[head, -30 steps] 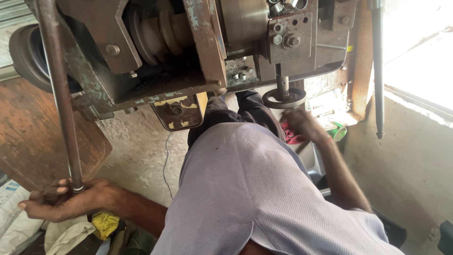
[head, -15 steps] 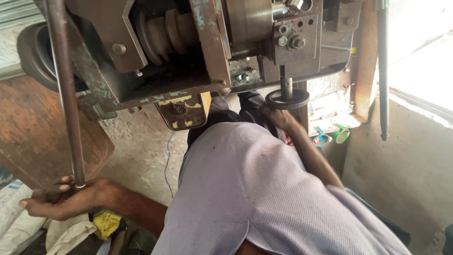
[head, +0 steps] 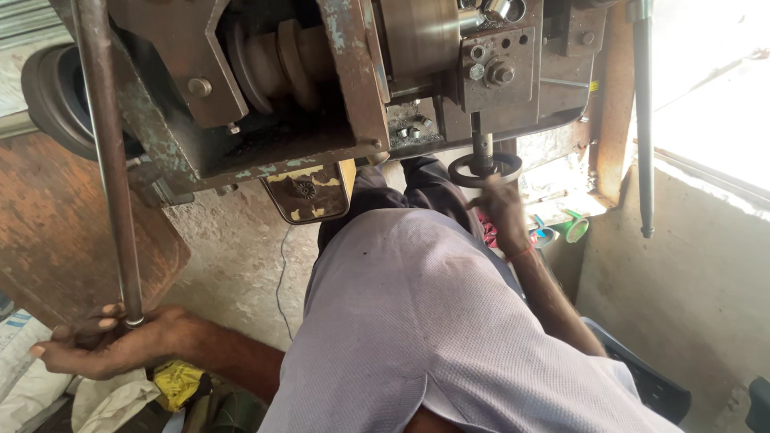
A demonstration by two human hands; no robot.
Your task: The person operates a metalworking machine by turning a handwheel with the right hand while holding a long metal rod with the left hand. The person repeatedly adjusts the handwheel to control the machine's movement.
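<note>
While the left hand (head: 104, 345) grips the long rod's (head: 108, 160) lower end, right hand (head: 504, 210) fingers close on the handwheel (head: 484, 169).

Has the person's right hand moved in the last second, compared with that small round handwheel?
Yes. The right hand rose from beside the pink object up onto the small dark round handwheel.

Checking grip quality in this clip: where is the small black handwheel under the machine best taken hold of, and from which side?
Probably its round rim, from below. The handwheel sits on a vertical shaft with machine body directly above; the right hand reaches it that way.
</note>
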